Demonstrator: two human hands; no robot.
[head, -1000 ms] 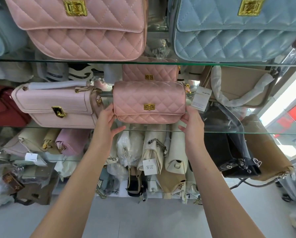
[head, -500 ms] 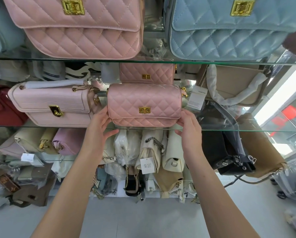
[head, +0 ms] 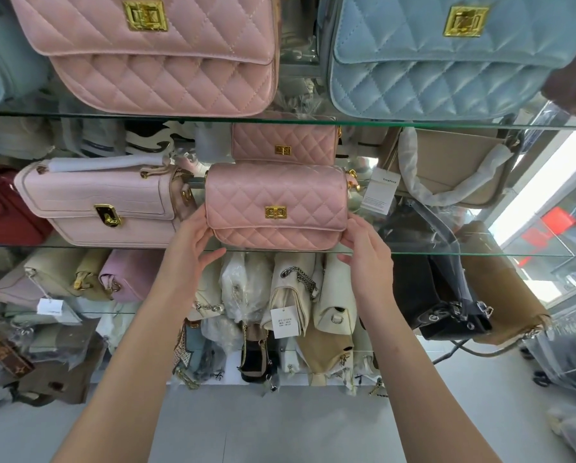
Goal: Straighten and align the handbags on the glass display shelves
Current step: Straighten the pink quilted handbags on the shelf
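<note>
Nearest to us, our left hand [head: 193,248] lay with its fingers nearly straight against the left end of the small pink quilted bag [head: 276,205]. The thumb was spread free below the shelf edge and the fingertips were partly hidden behind the bag. Our right hand [head: 366,259] pressed relaxed fingers to the bag's lower right corner in the same way, clasping nothing. The bag stood upright at the front edge of the middle glass shelf [head: 480,253], its gold clasp facing us, and a white hang tag [head: 378,192] showed at its right end with print too small to read. Below that edge, cream bags [head: 293,295] stood packed together on a lower shelf, some in cloudy plastic that blurred their shapes. A black bag [head: 440,295] sat to their right under a clear cover. Just left of the small bag on the middle shelf stood a pale pink bag [head: 106,202], touching or almost touching it; we could not tell which. Behind the small bag, a second pink quilted bag [head: 283,142] showed only its upper part. Toward the shelf's right end, a beige bag [head: 447,162] had its handle wrapped in white foam. On the upper glass shelf [head: 296,121], a large pink bag [head: 159,51] and a blue bag [head: 447,61] were cut off at the top.
</note>
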